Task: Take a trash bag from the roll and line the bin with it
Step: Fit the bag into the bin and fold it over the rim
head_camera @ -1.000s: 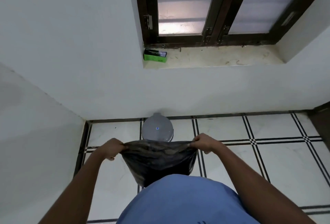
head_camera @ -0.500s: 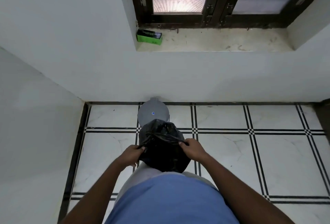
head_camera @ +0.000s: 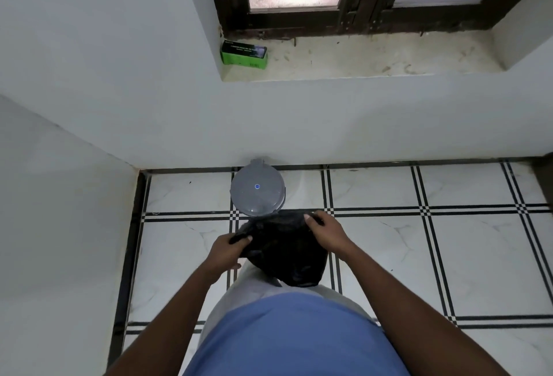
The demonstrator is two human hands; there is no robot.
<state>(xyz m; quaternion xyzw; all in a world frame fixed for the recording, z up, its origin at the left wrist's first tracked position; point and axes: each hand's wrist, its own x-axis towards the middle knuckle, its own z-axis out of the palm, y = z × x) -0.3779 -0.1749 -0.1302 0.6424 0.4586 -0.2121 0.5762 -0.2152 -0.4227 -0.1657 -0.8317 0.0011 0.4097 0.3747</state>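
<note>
Both hands hold a crumpled black plastic trash bag [head_camera: 284,250] above the tiled floor: the left hand [head_camera: 226,251] pinches its left edge, while the right hand [head_camera: 324,233] apparently grips the upper right edge. The round grey lidded bin [head_camera: 257,188] stands just beyond the bag, against the white wall, its lid closed

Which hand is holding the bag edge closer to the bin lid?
The right hand. It grips the far edge of the black trash bag, just beside the grey bin lid. The left hand grips the bag's left edge, lower in the view.
</note>
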